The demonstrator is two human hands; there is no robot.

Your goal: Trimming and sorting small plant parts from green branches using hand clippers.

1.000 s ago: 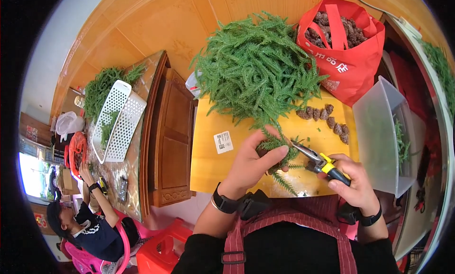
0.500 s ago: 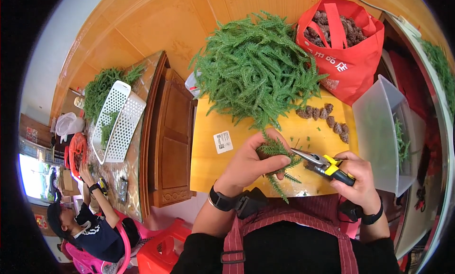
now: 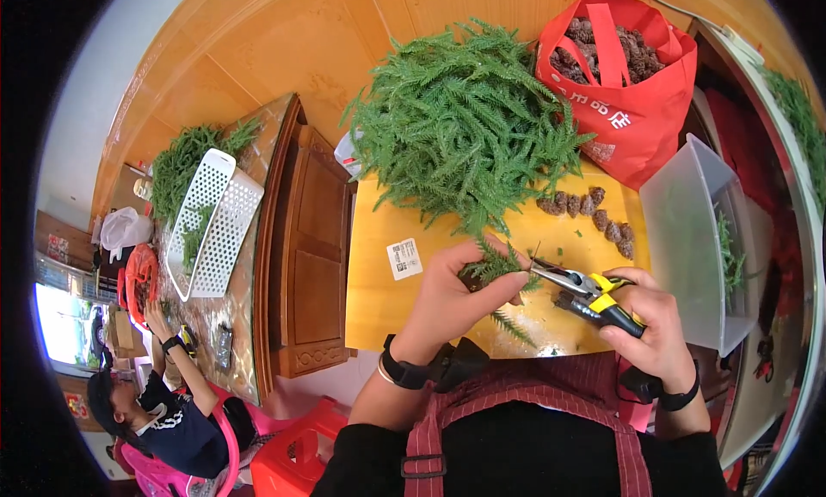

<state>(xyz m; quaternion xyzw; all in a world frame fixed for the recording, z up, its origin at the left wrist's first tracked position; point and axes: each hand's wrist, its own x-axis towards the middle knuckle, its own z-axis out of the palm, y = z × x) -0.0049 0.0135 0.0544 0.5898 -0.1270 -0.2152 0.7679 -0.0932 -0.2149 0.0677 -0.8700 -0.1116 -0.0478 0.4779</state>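
Note:
My left hand (image 3: 460, 299) is closed round a green fir sprig (image 3: 496, 263), pinching it between thumb and fingers above the front of the yellow table. Some of the sprig's fronds hang below the thumb, and its base is hidden in the hand. In my right hand (image 3: 650, 321) are needle-nose pliers (image 3: 602, 305) with black and yellow handles. Their jaws point left and reach the sprig beside my left fingertips, where a thin dark wire stands up. Whether the jaws grip that wire I cannot tell. Several small brown pine cones (image 3: 613, 231) lie beyond the pliers.
A big heap of green sprigs (image 3: 469, 127) covers the table's back, beside a red bag (image 3: 637, 118) full of pine cones. At right stands a clear plastic bin (image 3: 688, 239). Leftward, a co-worker (image 3: 185, 402) sits at another table with white perforated baskets (image 3: 225, 247).
My left hand has turned slightly, and fewer of the sprig's fronds show below it. The pliers' tips have shifted a little up toward the wire. My right hand keeps its hold.

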